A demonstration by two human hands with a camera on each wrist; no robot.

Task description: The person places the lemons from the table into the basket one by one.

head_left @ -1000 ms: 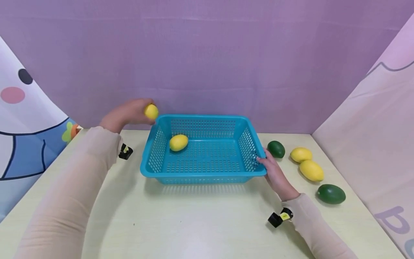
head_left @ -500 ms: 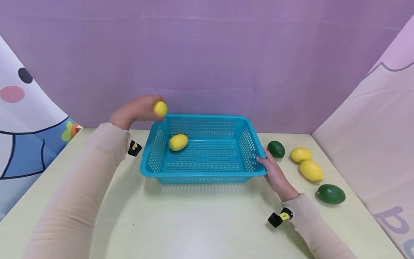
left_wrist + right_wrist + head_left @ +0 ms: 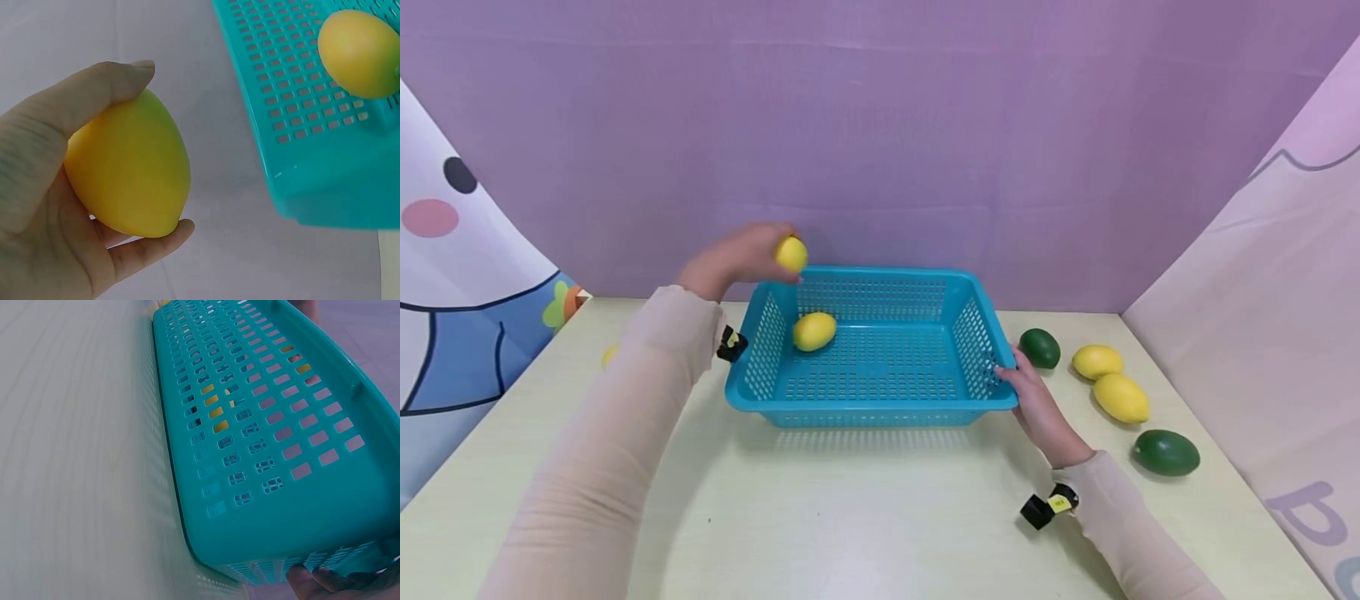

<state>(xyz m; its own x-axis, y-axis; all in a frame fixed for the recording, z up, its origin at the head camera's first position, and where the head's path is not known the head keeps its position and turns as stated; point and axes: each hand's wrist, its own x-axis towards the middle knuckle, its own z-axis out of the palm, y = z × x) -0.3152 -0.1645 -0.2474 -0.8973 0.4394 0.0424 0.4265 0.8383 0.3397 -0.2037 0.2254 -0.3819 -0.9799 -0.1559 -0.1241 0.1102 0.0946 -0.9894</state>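
Observation:
My left hand (image 3: 745, 257) holds a yellow lemon (image 3: 792, 254) above the back left corner of a blue plastic basket (image 3: 865, 404). In the left wrist view the thumb lies along one side of the lemon (image 3: 131, 165), with fingers beneath it. Inside the basket, toward its left end, lies another lemon (image 3: 814, 332). My right hand (image 3: 1047, 417) grips the basket's right end, thumb over the rim. The right wrist view shows its fingertips (image 3: 300, 575) against the perforated end wall; the rest of that hand is mostly out of frame.
Right of the basket on the pale table (image 3: 850, 517) lie two lemons (image 3: 1097, 362) and two dark green avocados (image 3: 1166, 453). A yellow fruit (image 3: 611, 354) peeks out behind the left sleeve. A purple cloth backdrop (image 3: 880, 150) rises behind the table.
My left hand has carried the lemon rightward, from beside the basket's left edge to over its back left corner. The yellow fruit behind the sleeve has come into sight. The right hand stays put.

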